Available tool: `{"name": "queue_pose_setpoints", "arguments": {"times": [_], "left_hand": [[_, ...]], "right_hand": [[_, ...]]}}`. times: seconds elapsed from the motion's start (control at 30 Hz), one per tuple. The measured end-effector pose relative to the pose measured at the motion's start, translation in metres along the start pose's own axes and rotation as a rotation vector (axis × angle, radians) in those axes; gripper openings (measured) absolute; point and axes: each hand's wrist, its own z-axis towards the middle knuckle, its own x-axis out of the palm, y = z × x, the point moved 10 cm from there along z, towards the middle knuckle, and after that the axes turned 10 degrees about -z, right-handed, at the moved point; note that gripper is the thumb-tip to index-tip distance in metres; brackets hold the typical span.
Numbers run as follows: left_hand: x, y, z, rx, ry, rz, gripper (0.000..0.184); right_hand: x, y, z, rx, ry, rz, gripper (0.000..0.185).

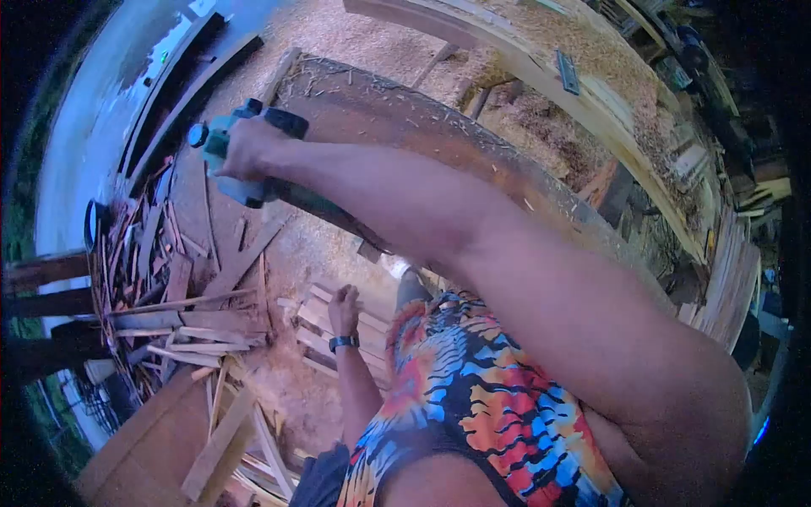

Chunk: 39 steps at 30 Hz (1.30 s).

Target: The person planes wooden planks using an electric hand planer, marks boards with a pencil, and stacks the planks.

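Note:
My right arm reaches across the view to the far left. There my right hand [247, 147] grips a teal and black electric hand planer [245, 193] with a round blue knob at its front. The planer sits at the left end of a wide brown wooden board [380, 114], which has shavings scattered on it. My arm covers part of the board. Low at my side hangs my left hand [343, 311], its fingers curled in and nothing seen in them. A dark watch is on that wrist, and pale wooden slats [317, 317] lie on the ground below.
Wood shavings [355, 38] cover the ground beyond the board. A long beam [541, 76] curves across the upper right with a small blue-grey object [568, 72] on it. Scrap wood [182, 287] is heaped at left. Dark planks [190, 106] lie at upper left.

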Motion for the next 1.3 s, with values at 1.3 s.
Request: {"name": "queue_pose_setpoints", "arguments": {"times": [1.3], "left_hand": [[0.23, -0.387, -0.109, 1.267, 0.239, 1.028, 0.071]], "right_hand": [[-0.133, -0.305, -0.43, 0.427, -0.209, 0.242, 0.044]]}}
